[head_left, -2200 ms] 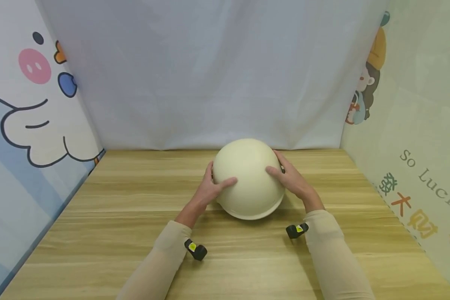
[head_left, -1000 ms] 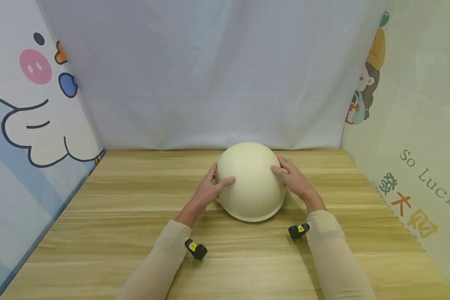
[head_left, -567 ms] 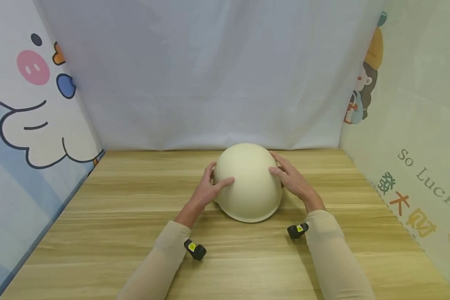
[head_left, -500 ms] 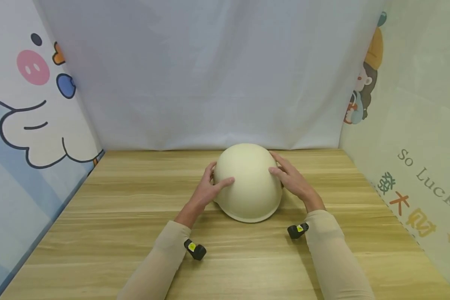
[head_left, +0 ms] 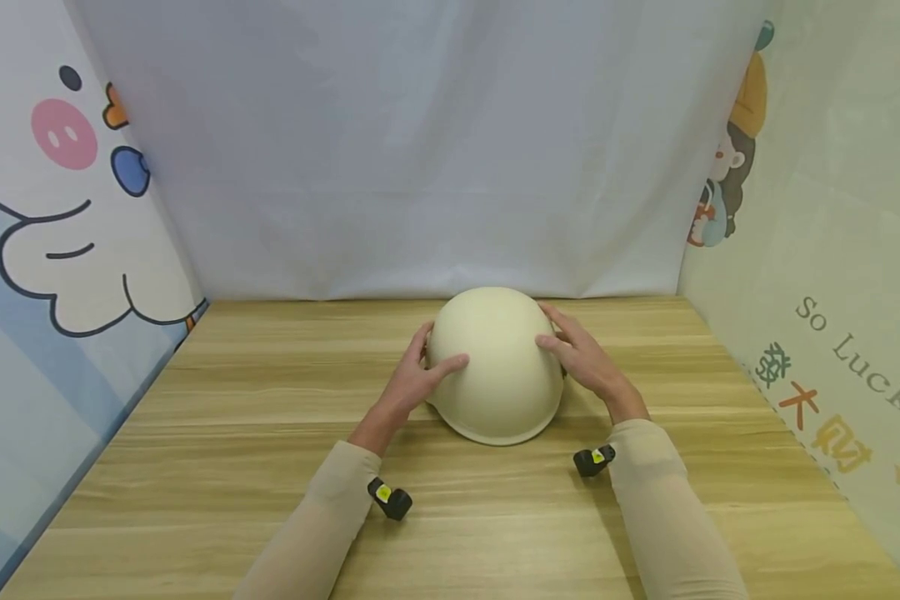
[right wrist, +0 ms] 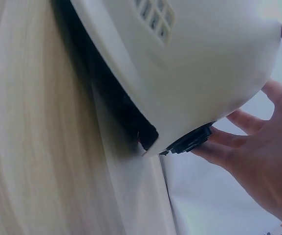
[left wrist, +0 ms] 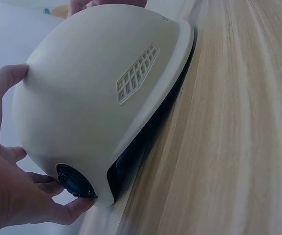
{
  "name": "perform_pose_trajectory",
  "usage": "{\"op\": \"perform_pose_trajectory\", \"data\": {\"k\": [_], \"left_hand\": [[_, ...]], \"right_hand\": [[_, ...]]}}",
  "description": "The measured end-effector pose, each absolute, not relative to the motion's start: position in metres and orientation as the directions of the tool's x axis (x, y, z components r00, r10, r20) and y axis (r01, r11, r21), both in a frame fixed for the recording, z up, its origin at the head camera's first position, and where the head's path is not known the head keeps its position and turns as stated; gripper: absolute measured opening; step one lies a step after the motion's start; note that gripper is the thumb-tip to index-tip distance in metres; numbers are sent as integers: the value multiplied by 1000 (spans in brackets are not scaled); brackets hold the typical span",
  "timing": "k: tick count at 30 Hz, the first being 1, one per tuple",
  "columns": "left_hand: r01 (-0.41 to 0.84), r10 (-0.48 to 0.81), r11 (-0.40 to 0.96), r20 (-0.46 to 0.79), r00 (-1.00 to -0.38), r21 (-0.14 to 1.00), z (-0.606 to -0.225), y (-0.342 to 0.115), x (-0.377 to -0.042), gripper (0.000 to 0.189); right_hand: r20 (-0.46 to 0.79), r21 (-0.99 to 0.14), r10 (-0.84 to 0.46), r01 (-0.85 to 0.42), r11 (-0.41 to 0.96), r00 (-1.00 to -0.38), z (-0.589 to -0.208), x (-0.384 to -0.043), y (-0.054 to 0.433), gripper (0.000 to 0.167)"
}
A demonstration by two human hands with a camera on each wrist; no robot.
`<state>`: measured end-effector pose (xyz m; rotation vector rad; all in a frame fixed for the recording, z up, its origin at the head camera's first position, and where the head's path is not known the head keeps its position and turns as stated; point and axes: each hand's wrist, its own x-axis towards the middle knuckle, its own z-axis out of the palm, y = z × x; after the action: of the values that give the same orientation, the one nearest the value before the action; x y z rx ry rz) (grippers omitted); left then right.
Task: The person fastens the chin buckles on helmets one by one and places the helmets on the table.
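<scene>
A cream helmet [head_left: 498, 375] sits dome up towards the back of the wooden table, held from both sides. My left hand [head_left: 412, 379] grips its left side, thumb laid on the shell. On the opposite side, my right hand [head_left: 588, 360] holds it the same way. In the left wrist view, a slotted vent [left wrist: 137, 73] and a round black disc [left wrist: 75, 181] show on the shell, with fingertips at the disc. The right wrist view has another vent [right wrist: 156, 17] and black disc [right wrist: 192, 140], with fingers touching the disc. The dark inside is mostly hidden.
The wood-grain table [head_left: 270, 467] carries the helmet. A pale curtain [head_left: 420, 150] hangs right behind it. Printed panels stand at both sides, the left panel [head_left: 37, 267] with a cartoon and the right panel [head_left: 832, 208] with lettering. Small black cameras [head_left: 390, 498] sit at both wrists.
Over the last two seconds the helmet has tilted and come down slightly, and both hands have shifted a little with it. In the last half second hardly anything has moved.
</scene>
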<state>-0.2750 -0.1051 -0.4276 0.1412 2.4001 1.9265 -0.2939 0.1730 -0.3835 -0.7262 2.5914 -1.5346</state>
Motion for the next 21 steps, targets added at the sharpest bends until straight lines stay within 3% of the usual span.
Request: {"op": "perform_pose_trajectory", "data": {"k": [11,16,21], "left_hand": [[3,112,249,-26,-993,968,-426,-105,-276,101],[3,122,255,-29,-992,967,-426,-106,-276,100],[14,136,241,-20,-990,970,-428,-108,-277,97]], "right_hand": [[217,-829,-438,-401,389,-872,-394,-306,172,60],[219,-767,-427,-426,481,-877,-407,-315,174,74],[256,-702,-430,-472,533,-866,-407,-315,173,74]]}}
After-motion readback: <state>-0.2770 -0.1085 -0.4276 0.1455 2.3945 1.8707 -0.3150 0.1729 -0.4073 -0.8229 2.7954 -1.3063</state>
